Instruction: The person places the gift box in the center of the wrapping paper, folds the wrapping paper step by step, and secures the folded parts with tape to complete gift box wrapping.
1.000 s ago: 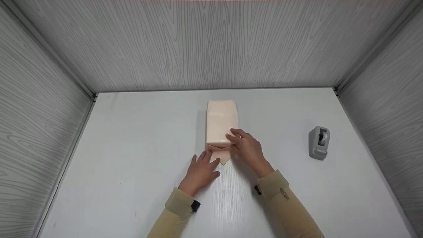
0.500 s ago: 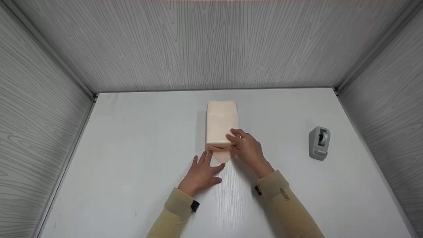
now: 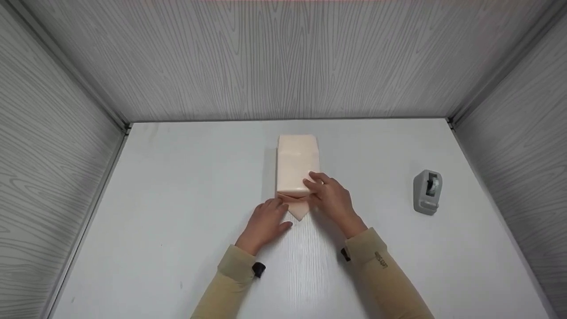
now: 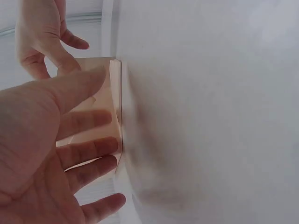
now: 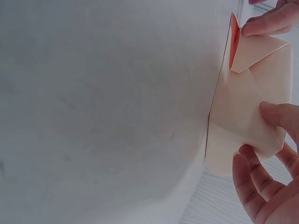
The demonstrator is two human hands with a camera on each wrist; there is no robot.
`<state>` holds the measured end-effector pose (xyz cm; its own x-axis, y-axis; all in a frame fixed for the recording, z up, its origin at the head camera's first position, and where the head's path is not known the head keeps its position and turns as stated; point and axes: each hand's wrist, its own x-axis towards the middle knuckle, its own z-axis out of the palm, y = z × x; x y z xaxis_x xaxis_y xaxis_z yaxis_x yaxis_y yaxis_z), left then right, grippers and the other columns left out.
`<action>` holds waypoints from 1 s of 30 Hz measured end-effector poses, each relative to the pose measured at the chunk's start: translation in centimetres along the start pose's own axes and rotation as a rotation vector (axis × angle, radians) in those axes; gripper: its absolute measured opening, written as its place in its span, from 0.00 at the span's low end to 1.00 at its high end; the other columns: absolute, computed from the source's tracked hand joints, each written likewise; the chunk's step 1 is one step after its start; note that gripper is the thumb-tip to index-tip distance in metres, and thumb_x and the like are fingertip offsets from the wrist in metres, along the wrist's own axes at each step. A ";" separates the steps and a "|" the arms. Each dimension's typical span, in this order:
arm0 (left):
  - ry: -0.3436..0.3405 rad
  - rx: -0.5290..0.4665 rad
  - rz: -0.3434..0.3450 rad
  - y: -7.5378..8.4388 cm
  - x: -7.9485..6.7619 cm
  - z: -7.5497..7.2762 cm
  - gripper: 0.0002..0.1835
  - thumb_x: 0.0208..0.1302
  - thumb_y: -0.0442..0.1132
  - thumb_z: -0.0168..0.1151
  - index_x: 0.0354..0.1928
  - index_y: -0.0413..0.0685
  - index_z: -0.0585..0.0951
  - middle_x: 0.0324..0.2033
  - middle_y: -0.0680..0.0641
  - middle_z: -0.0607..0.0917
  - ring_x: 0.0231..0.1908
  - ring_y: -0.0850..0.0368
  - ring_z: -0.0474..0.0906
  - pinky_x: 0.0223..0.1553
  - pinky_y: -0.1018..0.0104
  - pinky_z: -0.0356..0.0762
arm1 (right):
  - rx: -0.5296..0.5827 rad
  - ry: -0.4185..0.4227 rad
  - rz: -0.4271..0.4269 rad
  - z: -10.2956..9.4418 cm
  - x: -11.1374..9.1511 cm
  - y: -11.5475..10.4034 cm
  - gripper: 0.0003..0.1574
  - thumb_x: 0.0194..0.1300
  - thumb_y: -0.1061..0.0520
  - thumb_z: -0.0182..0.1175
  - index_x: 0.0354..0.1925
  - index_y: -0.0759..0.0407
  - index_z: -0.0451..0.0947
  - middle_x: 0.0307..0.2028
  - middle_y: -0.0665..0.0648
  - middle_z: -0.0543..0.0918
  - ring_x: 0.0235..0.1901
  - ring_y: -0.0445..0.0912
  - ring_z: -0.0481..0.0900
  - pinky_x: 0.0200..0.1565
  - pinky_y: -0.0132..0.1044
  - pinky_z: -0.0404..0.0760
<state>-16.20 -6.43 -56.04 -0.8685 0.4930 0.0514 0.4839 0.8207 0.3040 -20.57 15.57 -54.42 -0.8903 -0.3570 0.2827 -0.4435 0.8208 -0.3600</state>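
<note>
A block-shaped package wrapped in pale peach paper [image 3: 296, 161] lies lengthwise on the white table. From its near end a pointed paper flap [image 3: 298, 211] sticks out toward me. My left hand [image 3: 265, 223] has its fingertips at the near left corner, beside the flap, and its thumb is off the paper. My right hand [image 3: 333, 201] grips the near right corner, two fingers on top and the thumb lower at the end. In the right wrist view, the folded end [image 5: 233, 100] shows a creased triangle with a reddish inner side [image 5: 235, 42].
A grey tape dispenser [image 3: 428, 191] stands on the right part of the table [image 3: 186, 190]. Grey wood-grain panels [image 3: 283, 62] rise at the back and both sides. A dark band [image 3: 258, 269] sits at the left cuff.
My left thumb has left the flap's tip, and the left fingers have moved slightly forward to the package's near left corner, bending a little. The right hand and package have stayed in place.
</note>
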 end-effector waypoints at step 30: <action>-0.080 0.018 0.222 2.5 -1.1 -0.2 0.11 0.65 0.42 0.64 0.48 0.50 0.86 0.52 0.50 0.83 0.57 0.50 0.75 0.56 0.51 0.72 | -0.034 0.013 0.000 0.1 0.0 0.0 0.26 0.60 0.56 0.70 0.58 0.45 0.82 0.63 0.50 0.75 0.52 0.55 0.79 0.37 0.47 0.81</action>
<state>-14.01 -4.95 -55.16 -0.7296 0.6828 0.0392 0.6645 0.6941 0.2769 -20.60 15.47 -54.50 -0.8887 -0.3517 0.2940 -0.4397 0.8354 -0.3298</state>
